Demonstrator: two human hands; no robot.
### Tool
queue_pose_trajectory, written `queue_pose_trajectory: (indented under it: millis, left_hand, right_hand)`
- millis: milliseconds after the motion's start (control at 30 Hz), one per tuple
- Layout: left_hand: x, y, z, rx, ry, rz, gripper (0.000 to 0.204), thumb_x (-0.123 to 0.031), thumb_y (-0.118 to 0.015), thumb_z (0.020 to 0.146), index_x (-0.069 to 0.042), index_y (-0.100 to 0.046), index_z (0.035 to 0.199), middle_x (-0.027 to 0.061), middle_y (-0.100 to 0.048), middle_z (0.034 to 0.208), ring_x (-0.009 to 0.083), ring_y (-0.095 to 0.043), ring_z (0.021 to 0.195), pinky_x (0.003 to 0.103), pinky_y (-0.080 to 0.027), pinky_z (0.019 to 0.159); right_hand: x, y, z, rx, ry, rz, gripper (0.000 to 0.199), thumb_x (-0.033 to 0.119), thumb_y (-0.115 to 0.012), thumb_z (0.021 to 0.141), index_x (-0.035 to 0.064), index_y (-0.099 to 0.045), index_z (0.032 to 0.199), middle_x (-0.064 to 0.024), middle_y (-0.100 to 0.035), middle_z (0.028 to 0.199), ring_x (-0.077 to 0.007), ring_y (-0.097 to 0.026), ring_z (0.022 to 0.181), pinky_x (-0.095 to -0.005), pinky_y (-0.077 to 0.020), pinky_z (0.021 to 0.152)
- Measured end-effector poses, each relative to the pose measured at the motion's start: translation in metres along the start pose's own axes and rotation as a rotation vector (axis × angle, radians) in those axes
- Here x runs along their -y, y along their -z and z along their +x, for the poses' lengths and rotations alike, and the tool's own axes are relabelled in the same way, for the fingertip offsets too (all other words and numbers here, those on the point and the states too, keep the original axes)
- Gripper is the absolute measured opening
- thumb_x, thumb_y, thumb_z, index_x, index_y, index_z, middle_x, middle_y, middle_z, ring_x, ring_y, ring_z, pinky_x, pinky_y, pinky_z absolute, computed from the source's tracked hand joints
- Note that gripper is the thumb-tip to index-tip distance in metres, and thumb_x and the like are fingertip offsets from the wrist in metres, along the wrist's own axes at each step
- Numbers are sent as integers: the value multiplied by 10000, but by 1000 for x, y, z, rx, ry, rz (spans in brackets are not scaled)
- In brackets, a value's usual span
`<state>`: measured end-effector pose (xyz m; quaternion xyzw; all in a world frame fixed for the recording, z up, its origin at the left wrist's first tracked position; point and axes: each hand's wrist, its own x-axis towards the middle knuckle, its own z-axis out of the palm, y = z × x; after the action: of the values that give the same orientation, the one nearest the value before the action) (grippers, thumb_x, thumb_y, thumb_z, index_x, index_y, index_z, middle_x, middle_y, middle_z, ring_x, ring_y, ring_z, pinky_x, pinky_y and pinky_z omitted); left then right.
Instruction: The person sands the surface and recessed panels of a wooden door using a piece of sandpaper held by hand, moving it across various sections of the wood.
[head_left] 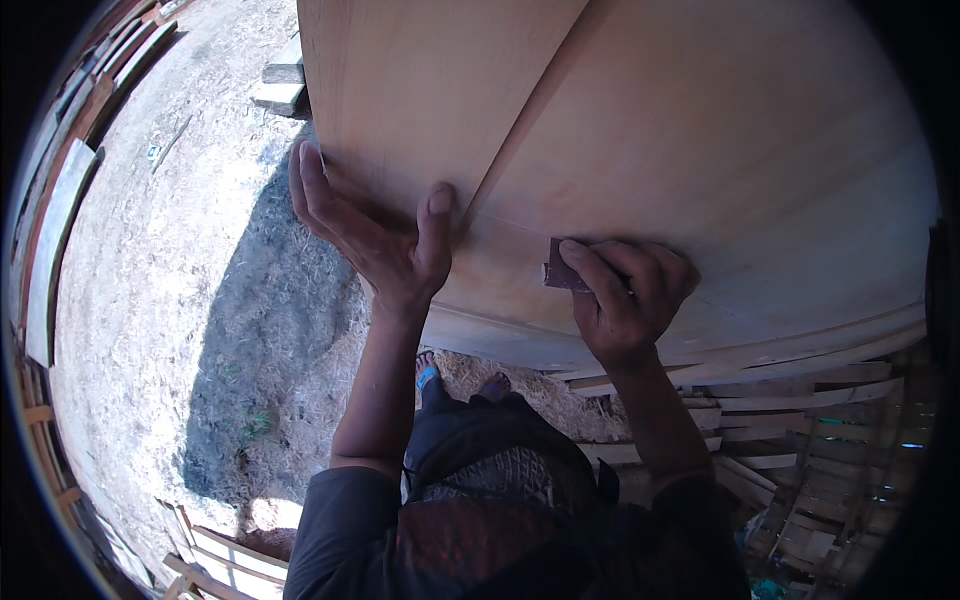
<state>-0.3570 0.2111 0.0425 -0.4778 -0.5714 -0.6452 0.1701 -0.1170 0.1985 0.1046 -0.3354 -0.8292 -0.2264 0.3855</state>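
Observation:
A large pale wooden panel (640,130) stretches out in front of me, with a long straight groove or step running across it from far to near. Folded sandpaper (567,268), dark reddish-brown, is pinched in my right hand (632,295) over the panel's near part. The thumb and bent fingers close around it. At the panel's near left corner is my left hand (385,235), fingers stretched and thumb apart. It rests along the edge and grips nothing; its underside is hidden.
Sunlit, straw-strewn ground (150,270) lies to the left, partly in shade. Long boards (60,240) line the far left, and short timber ends (282,85) jut out beside the panel. Stacked wooden slats (800,400) fill the lower right. My feet (430,370) stand below the panel's near edge.

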Motion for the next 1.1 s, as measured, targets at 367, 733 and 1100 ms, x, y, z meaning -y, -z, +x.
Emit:
queue_pose_trajectory:
  millis: [367,733,1100]
  left_hand:
    - [12,-12,2,-11,85,-118,1130,-732,-797,847,82,-404,1524,270,-555,1342,415,-593,1220,538,-494,1019]
    - [15,-10,4,-4,79,-69,1079,-738,-812,826,48,-461,1477,211,-574,1329,390,-580,1195,525,-449,1025]
    - [20,-12,-2,5,78,-70,1067,-718,-815,846,77,-442,1452,230,-547,1264,371,-575,1155,522,-468,963]
  right_hand:
    - [43,-33,30,-11,32,-40,214,198,-813,858,264,-849,1059,115,-614,888,-156,-544,915,-439,-358,929]
    - [50,-38,38,7,18,-35,257,113,-772,817,232,-841,1034,70,-579,884,-191,-545,914,-446,-370,902]
    - [52,-40,34,-23,-21,-21,254,170,-787,813,237,-826,1055,97,-591,893,-163,-556,934,-443,-364,934]
